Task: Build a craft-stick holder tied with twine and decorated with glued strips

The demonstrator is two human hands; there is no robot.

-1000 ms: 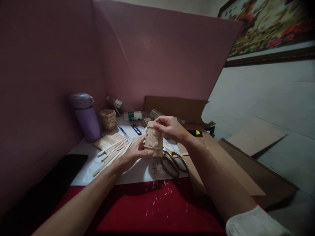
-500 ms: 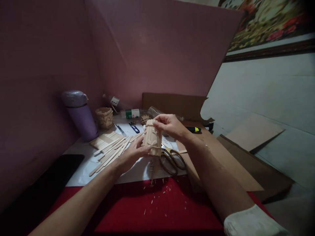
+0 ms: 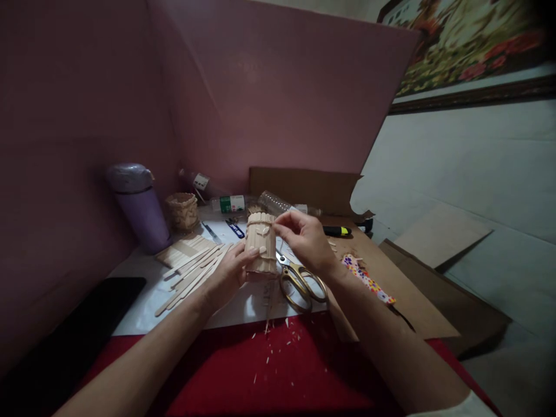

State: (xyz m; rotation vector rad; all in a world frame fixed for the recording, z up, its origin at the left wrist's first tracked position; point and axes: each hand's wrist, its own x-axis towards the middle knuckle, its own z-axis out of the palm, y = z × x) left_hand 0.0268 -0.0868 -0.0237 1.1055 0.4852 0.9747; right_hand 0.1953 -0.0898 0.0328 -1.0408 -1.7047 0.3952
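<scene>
My left hand (image 3: 230, 263) is wrapped round the lower left side of a small cup made of craft sticks (image 3: 260, 246), its thumb on the front. The cup is upright, with bands round its top and bottom and small leaf-like wood pieces on its side. At the cup's upper right edge, my right hand (image 3: 302, 237) has thumb and forefinger pinched together; what lies between them is too small to make out. Gold-handled scissors (image 3: 299, 284) lie just right of the cup, blades partly behind it.
Loose craft sticks (image 3: 195, 272) lie to the left, near a purple tumbler (image 3: 143, 208) and a second decorated cup (image 3: 182, 211). Plastic bottles (image 3: 232, 204) lie behind. A flower-patterned object (image 3: 367, 279) with a dark cord rests on cardboard (image 3: 408, 310). Wood scraps litter the red cloth (image 3: 243, 370).
The cup has turned and stands straighter. My right hand has left its top rim for its right side and pinches there. The flower-patterned object has come into view beside my right forearm.
</scene>
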